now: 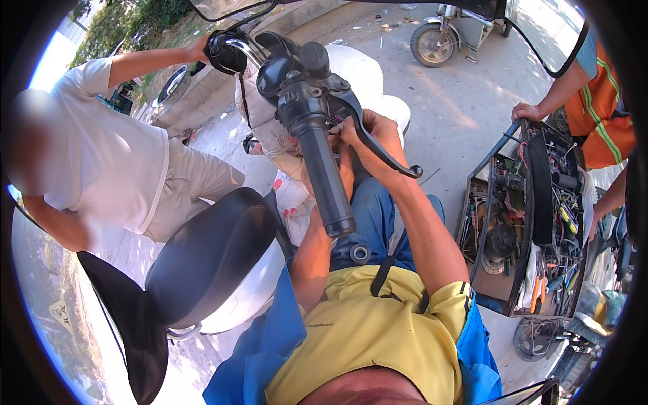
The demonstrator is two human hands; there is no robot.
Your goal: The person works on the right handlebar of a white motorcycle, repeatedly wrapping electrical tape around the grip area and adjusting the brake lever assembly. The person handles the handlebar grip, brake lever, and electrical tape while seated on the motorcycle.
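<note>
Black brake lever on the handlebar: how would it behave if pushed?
The brake lever looks solid and smoothly curved, so probably stiff, not floppy. Joined to the control housing, it would likely pivot rather than slide. Its ball-shaped tip looks glossy, perhaps slightly slippery.

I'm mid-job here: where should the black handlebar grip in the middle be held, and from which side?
Probably around the lower half of the handlebar grip, coming from above: it is a straight cylinder with a free end, and its upper face is uncovered. The right side looks crowded by the curved lever and the right hand.
</note>
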